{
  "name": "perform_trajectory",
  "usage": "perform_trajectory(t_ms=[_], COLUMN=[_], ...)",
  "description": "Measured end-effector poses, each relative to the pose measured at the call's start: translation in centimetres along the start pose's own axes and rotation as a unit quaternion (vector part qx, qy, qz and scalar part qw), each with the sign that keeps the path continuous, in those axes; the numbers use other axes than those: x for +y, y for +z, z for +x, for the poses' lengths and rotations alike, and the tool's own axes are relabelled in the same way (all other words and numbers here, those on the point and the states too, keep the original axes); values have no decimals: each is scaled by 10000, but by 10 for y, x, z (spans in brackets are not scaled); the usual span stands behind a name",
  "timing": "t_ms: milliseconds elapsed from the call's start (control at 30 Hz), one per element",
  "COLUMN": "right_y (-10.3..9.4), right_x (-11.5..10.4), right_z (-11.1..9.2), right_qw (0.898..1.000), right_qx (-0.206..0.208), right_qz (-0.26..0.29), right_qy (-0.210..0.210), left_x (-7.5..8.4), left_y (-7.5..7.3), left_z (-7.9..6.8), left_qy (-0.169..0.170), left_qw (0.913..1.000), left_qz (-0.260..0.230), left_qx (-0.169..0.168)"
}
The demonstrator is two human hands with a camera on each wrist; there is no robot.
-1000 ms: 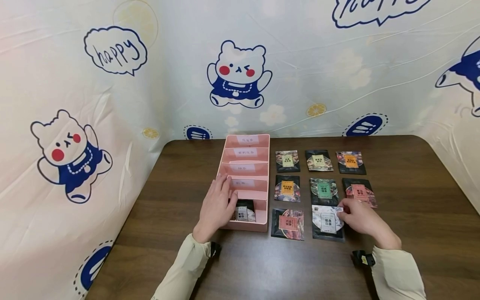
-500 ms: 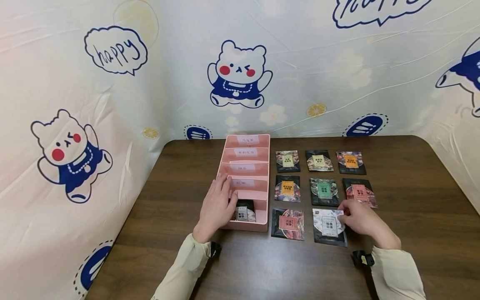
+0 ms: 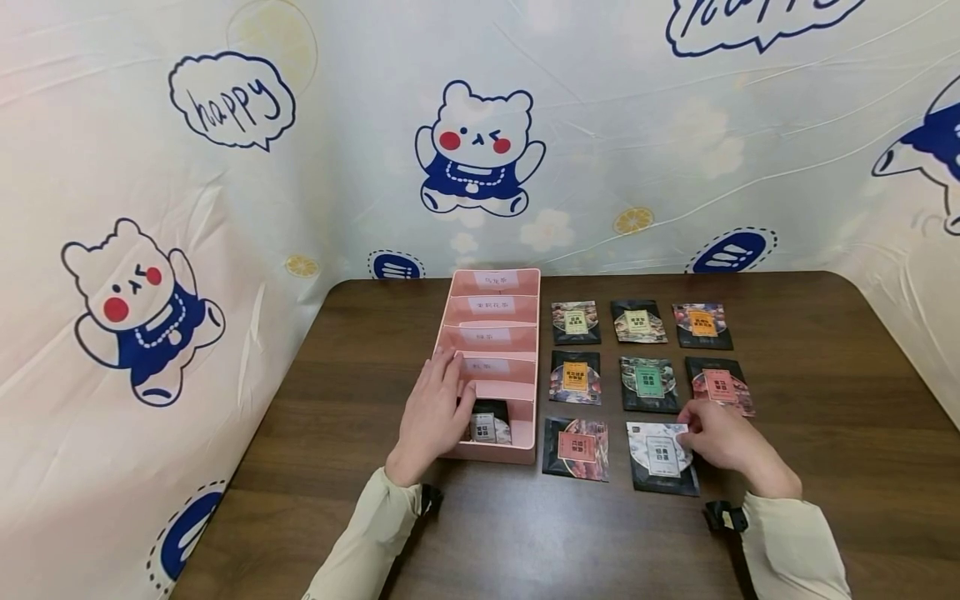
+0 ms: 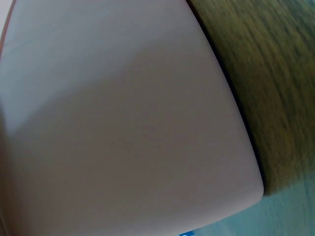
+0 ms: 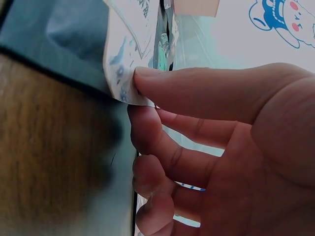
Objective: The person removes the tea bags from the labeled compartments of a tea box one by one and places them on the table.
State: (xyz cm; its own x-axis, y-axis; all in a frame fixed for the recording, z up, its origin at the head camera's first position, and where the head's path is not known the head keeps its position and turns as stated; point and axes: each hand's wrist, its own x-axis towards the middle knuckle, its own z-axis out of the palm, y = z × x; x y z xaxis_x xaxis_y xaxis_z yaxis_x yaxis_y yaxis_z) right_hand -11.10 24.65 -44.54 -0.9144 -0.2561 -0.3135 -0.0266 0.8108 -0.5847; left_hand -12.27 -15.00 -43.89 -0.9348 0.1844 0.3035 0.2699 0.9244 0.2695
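Note:
My right hand [image 3: 726,437] pinches the right edge of a black-and-white tea sachet [image 3: 663,458] between thumb and index finger. In the right wrist view that tea sachet [image 5: 125,59] bends up slightly at the pinched corner, and the right hand's [image 5: 211,128] other fingers curl below. My left hand [image 3: 435,410] rests on the left rim of a long pink divided box [image 3: 491,452], its fingers stretched forward along the edge. Another white-labelled tea sachet [image 3: 489,422] lies in the box's nearest compartment, partly covered by the left hand. The left wrist view is filled by the box's outer wall [image 4: 138,128].
Several other tea sachets lie in rows right of the box: a green one [image 3: 648,383], red ones [image 3: 576,447], orange ones [image 3: 575,377] and pale yellow ones [image 3: 575,322]. Paper labels [image 3: 491,305] mark the box's dividers. A printed curtain [image 3: 585,150] hangs behind the wooden table [image 3: 540,542].
The pinched white tea sachet has slid toward me and slightly right, away from the green sachet that it touched before. My left hand and the box have stayed in place.

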Motion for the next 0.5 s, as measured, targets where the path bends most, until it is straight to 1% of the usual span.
perform_trajectory(t_ms=[233,500], right_y=[0,0], right_x=[0,0], right_z=[1,1], right_qw=[10000,9999], right_qx=[-12,4], right_qz=[-66,-121], right_qy=[67,117], left_x=[0,0], left_y=[0,-1], left_z=[0,0], left_qy=[-9,9], left_qw=[10000,10000], left_qz=[-15,-12], left_qx=[-37,-4])
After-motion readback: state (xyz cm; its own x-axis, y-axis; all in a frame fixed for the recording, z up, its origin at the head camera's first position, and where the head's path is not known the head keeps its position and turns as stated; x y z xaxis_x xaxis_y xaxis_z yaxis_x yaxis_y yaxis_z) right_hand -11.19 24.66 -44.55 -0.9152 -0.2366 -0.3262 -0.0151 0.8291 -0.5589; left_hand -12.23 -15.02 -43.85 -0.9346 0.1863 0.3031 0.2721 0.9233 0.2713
